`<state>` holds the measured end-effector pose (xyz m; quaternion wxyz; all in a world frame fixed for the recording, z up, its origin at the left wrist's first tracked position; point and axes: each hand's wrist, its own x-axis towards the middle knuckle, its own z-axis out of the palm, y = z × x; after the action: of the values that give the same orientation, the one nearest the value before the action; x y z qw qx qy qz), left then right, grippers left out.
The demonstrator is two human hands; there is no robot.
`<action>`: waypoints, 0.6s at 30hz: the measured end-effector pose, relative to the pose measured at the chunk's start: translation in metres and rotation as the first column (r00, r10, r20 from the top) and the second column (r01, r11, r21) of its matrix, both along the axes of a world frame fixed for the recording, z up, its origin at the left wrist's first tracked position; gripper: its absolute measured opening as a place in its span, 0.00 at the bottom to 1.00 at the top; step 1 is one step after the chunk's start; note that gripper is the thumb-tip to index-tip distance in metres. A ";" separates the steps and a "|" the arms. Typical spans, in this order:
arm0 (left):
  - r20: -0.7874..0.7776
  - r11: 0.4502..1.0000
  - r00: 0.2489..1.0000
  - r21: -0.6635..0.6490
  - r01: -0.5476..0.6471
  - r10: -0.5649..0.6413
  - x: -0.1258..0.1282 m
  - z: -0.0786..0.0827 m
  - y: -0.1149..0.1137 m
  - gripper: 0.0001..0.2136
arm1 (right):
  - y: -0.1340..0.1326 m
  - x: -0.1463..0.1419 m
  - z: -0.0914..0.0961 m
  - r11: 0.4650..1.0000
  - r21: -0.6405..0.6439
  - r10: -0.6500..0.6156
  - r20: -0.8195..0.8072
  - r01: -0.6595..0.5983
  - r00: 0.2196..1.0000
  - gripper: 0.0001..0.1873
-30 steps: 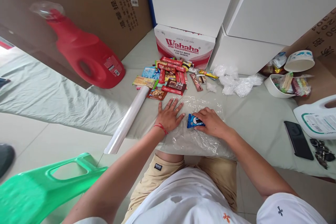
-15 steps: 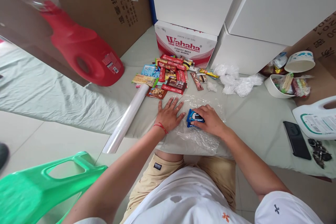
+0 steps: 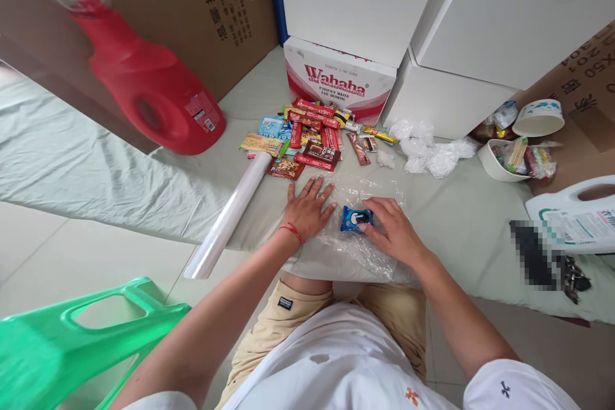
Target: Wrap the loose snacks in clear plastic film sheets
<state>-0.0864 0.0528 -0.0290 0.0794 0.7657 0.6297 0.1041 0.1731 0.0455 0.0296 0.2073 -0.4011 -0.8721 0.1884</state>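
A small blue snack packet (image 3: 356, 218) lies on a sheet of clear cling film (image 3: 369, 255) spread over the cloth. My right hand (image 3: 396, 229) is just to its right, thumb and fingers apart; the thumb tip is at the packet's right end, and whether it touches cannot be told. My left hand (image 3: 307, 208) rests flat with fingers spread on the film's left edge. Left of that hand, a roll of cling film (image 3: 228, 218) lies slanted. Beyond both hands is a pile of wrapped snacks (image 3: 314, 134) in red, yellow, blue and brown.
Crumpled clear plastic (image 3: 432, 147) and a white bowl of snacks (image 3: 500, 170) are at right. A Wahaha carton (image 3: 339, 80) stands behind the pile. A red jug (image 3: 154, 96) is at left, a white jug (image 3: 576, 218) at far right, a green stool (image 3: 62, 346) at lower left.
My right hand has let go of the blue packet and drawn slightly right, its fingers opening. The packet now lies on the film. My left hand has stayed flat in place.
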 end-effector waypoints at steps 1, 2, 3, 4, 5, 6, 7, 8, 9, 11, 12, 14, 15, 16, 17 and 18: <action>0.011 1.000 1.000 0.009 -0.001 0.000 -0.001 0.001 0.000 0.29 | -0.009 0.004 0.000 0.999 0.012 -0.048 -0.048 0.048 0.998 0.22; 0.026 1.000 1.000 0.022 -0.004 0.004 -0.002 0.002 -0.001 0.29 | -0.021 0.009 -0.002 0.995 0.013 -0.095 -0.074 0.096 0.993 0.20; 0.045 0.999 0.999 0.038 -0.014 0.012 -0.003 0.002 -0.002 0.28 | -0.033 0.012 -0.006 0.991 0.007 -0.135 -0.074 0.136 0.988 0.19; 0.068 0.998 0.997 0.061 -0.029 0.025 -0.004 0.002 -0.002 0.28 | -0.046 0.015 -0.011 0.985 -0.001 -0.170 -0.050 0.170 0.984 0.19; 0.093 0.995 0.995 0.092 -0.047 0.039 -0.005 0.002 -0.003 0.28 | -0.059 0.017 -0.018 0.980 -0.006 -0.199 -0.008 0.199 0.980 0.21; 0.119 0.989 0.992 0.130 -0.064 0.048 -0.007 0.001 -0.004 0.28 | -0.071 0.018 -0.026 0.974 -0.007 -0.226 0.044 0.226 0.973 0.23; 0.144 0.982 0.988 0.173 -0.072 0.047 -0.008 0.000 -0.005 0.28 | -0.081 0.018 -0.033 0.968 -0.006 -0.251 0.094 0.253 0.963 0.24; 0.164 0.974 0.986 0.217 -0.065 0.029 -0.009 -0.001 -0.006 0.27 | -0.089 0.017 -0.040 0.961 -0.006 -0.274 0.125 0.277 0.954 0.22; 0.177 0.964 0.984 0.261 -0.043 -0.004 -0.010 -0.002 -0.008 0.25 | -0.093 0.017 -0.045 0.955 -0.012 -0.292 0.132 0.296 0.947 0.18; 0.188 0.943 0.977 0.331 0.037 -0.105 -0.011 -0.003 -0.012 0.21 | -0.096 0.015 -0.048 0.953 -0.045 -0.295 0.074 0.299 0.952 0.11; 0.188 0.931 0.969 0.354 0.088 -0.163 -0.012 -0.002 -0.016 0.19 | -0.094 0.015 -0.047 0.957 -0.059 -0.283 0.024 0.284 0.959 0.10; 0.191 0.909 0.943 0.371 0.187 -0.272 -0.013 0.001 -0.023 0.16 | -0.088 0.015 -0.038 0.970 -0.063 -0.238 -0.059 0.234 0.970 0.12; 0.197 0.902 0.930 0.368 0.225 -0.312 -0.014 0.004 -0.026 0.15 | -0.084 0.015 -0.033 0.977 -0.051 -0.211 -0.083 0.207 0.974 0.12; 0.206 0.898 0.917 0.361 0.253 -0.341 -0.015 0.007 -0.030 0.15 | -0.081 0.016 -0.027 0.984 -0.038 -0.179 -0.094 0.177 0.979 0.12; 0.215 0.895 0.907 0.353 0.273 -0.362 -0.016 0.009 -0.034 0.15 | -0.079 0.017 -0.022 0.989 -0.028 -0.147 -0.099 0.145 0.984 0.12; 0.220 0.893 0.900 0.344 0.290 -0.376 -0.018 0.012 -0.037 0.16 | -0.076 0.017 -0.018 0.993 -0.027 -0.116 -0.100 0.114 0.988 0.13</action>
<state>-0.1045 0.0160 -0.0173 0.0666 0.8434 0.4466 0.2913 0.1903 -0.0308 0.0120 0.2577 -0.4426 -0.8340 0.2054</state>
